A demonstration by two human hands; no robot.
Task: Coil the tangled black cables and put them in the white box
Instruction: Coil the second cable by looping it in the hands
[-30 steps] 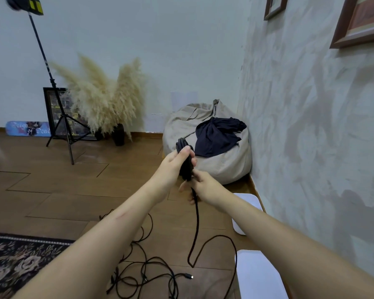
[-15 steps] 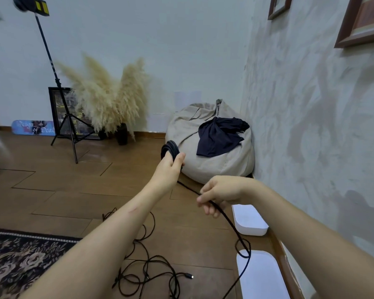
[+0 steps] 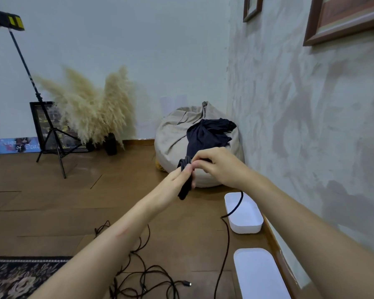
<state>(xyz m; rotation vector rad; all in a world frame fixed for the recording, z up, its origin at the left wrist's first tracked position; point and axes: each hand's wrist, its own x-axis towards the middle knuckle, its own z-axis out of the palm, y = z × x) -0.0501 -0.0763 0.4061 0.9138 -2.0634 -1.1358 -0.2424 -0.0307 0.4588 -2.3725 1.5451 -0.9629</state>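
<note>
Between both hands, in front of the slumped fabric beanbag (image 3: 175,134), a coil of black cable (image 3: 185,187) is held. The left hand (image 3: 175,184) is closed round its middle, and the curled fingers of the right hand (image 3: 219,167) are pinched on its upper end. The coil is seen as a slim, matte, flattened bundle. From below the right wrist a loose strand (image 3: 227,240) is draped across the open white box (image 3: 244,229), a smooth tub with rounded corners set near the rough plastered wall (image 3: 311,126), and is trailed over the wooden floor (image 3: 52,212). More thin cables (image 3: 143,281) are seen tangled on the planks between a patterned rug (image 3: 20,277) and a white lid (image 3: 259,275).
</note>
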